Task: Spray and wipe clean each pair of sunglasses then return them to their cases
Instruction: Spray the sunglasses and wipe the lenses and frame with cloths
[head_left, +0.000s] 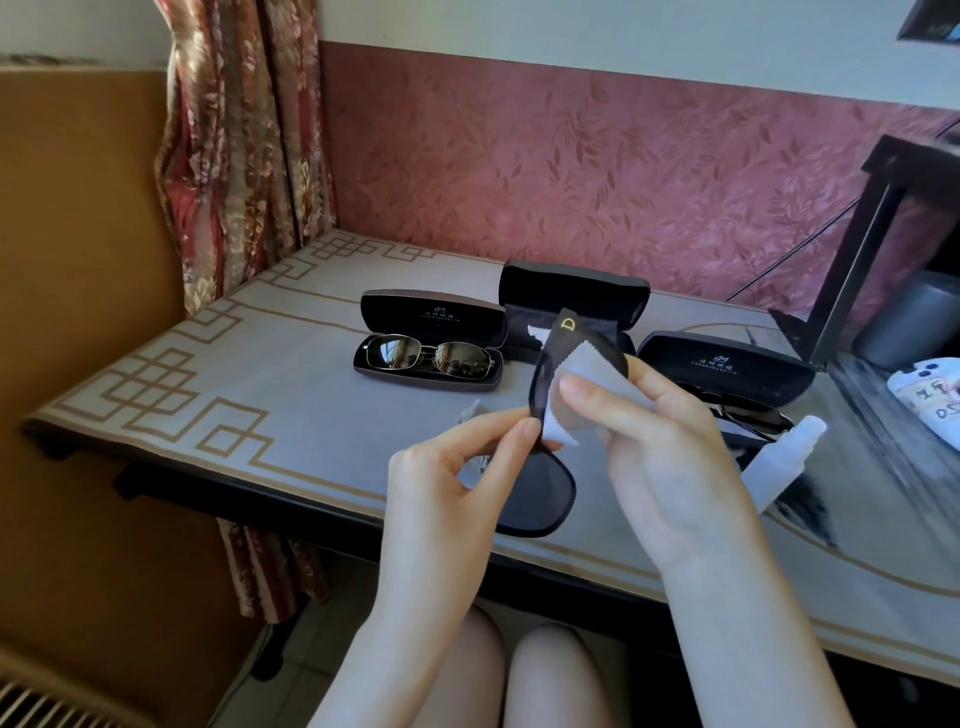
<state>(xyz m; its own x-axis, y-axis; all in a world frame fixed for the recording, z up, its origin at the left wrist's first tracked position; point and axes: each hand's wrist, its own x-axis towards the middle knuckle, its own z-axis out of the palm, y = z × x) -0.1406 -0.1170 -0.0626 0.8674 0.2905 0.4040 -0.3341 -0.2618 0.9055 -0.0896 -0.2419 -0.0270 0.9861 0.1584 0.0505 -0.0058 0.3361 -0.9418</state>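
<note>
while the black sunglasses (546, 493) are held up on end over the near edge of the desk (208, 395), the head view shows the left hand (447, 483) pinching the frame near its middle between thumb and forefinger, the other fingers curled beneath. the right hand (670, 452) is clamped on a grey cloth (587, 364) folded over the upper lens, with the thumb pressing the cloth against the front of the lens and the fingers wrapped behind it. the lower lens hangs bare below both hands. on the desk behind them stand three open cases: the left case (434, 317) has metal-framed sunglasses (428, 357) lying in its tray, the middle case (571, 288) sits furthest back and is partly hidden by the held pair, and the right case (727, 371) has another pair (750, 414) in it, half covered by the right hand. a white spray bottle (779, 462) lies on its side just beside the right case, near the right wrist. a flowered curtain (239, 145) hangs at the desk's far left corner.
</note>
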